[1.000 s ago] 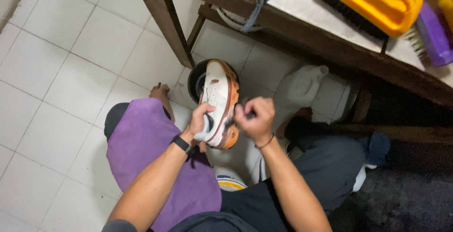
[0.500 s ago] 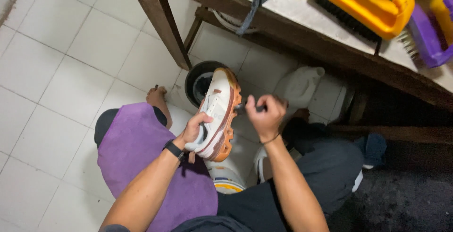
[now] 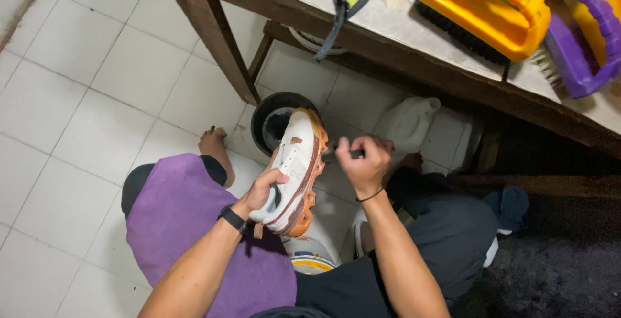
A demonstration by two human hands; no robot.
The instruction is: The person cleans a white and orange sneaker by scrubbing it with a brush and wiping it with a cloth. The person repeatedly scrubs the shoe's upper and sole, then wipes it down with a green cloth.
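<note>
Gripping the white shoe (image 3: pixel 294 172) by its heel, the left hand (image 3: pixel 264 190) must stay firm while the right hand (image 3: pixel 363 163), fingers pinched on a small brush (image 3: pixel 330 156), works the sole edge.

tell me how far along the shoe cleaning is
Done: not clear; the upper looks mostly white. In hand: the left hand grips the sneaker, and the right hand works a small dark tool at its orange sole edge. Left: that sole edge still looks brownish; a second shoe lies below.
</note>
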